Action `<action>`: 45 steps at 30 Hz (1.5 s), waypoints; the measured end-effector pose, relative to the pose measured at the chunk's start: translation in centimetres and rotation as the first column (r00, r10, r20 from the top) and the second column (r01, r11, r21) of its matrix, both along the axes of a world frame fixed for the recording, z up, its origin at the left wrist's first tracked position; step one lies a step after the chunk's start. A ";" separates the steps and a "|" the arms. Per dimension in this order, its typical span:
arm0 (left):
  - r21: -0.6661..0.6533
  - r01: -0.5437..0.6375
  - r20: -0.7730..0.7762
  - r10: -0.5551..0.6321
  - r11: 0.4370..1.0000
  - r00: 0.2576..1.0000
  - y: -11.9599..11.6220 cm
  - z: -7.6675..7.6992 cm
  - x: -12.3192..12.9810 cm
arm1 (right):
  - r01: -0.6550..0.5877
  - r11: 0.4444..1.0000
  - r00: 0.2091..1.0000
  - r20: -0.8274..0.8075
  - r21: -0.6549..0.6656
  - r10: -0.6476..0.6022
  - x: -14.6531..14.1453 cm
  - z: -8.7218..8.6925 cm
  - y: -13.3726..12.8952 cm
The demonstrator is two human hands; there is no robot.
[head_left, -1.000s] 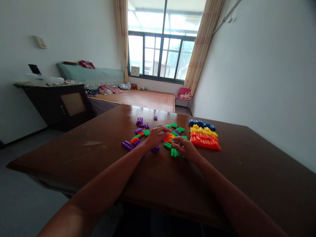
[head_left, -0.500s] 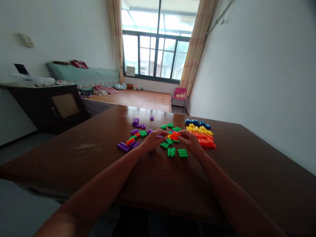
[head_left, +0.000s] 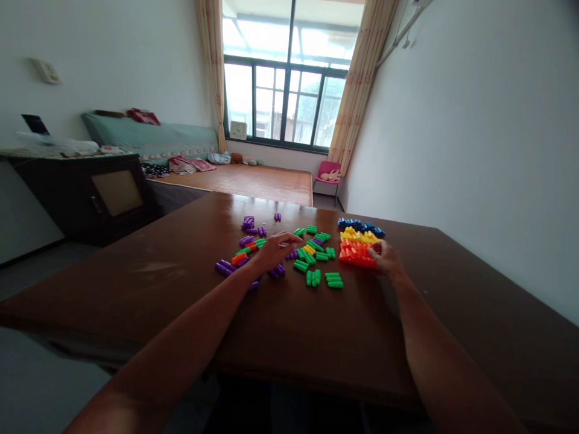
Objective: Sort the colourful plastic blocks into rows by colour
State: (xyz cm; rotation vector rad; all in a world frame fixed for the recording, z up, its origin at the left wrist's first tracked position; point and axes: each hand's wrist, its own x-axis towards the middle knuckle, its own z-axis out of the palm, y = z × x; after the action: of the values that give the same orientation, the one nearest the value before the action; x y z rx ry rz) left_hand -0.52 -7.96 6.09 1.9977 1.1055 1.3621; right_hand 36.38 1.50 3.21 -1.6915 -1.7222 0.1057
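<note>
Right fingers [head_left: 375,249] at orange blocks [head_left: 356,254], right table edge [head_left: 502,278] well apart

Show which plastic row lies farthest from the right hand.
The blue plastic row, beyond the yellow plastic row and orange-red plastic rows by the right hand.

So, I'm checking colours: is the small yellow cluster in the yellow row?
Out: the small cluster lies among green pieces, left of the yellow row.
</note>
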 end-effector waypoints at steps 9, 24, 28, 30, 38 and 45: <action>0.085 -0.280 -0.086 0.287 0.956 0.954 0.8 2.1 -4.7 | -0.009 1.000 0.995 0.102 0.017 0.007 -0.7 0.9 -1.0; -0.097 -0.634 -0.876 0.237 0.767 0.421 -0.3 1.8 -8.2 | -0.136 0.976 0.987 0.113 0.172 0.118 -3.3 0.9 -2.3; -0.075 -0.700 -0.862 0.307 0.710 0.404 0.4 0.7 -8.2 | -0.175 0.973 0.979 0.136 0.152 0.155 -3.9 0.9 -2.7; -0.063 -0.708 -0.837 0.349 0.704 0.422 0.7 0.3 -8.7 | -0.197 0.968 0.974 0.146 0.153 0.174 -4.2 1.1 -3.0; 0.129 -0.516 -0.665 0.460 0.847 0.588 0.6 0.2 -7.2 | -0.204 0.963 0.976 0.114 0.176 0.186 -4.7 1.3 -3.3; 0.182 -0.358 -0.586 0.394 0.916 0.709 0.5 0.0 -4.5 | -0.279 0.951 0.959 0.098 0.136 0.267 -5.7 1.1 -3.4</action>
State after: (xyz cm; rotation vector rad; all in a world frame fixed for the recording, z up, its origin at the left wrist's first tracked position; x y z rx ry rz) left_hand -4.98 -7.41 6.11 2.4332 1.8742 0.9094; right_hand 30.66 -1.91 4.27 -1.3585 -1.9658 0.0368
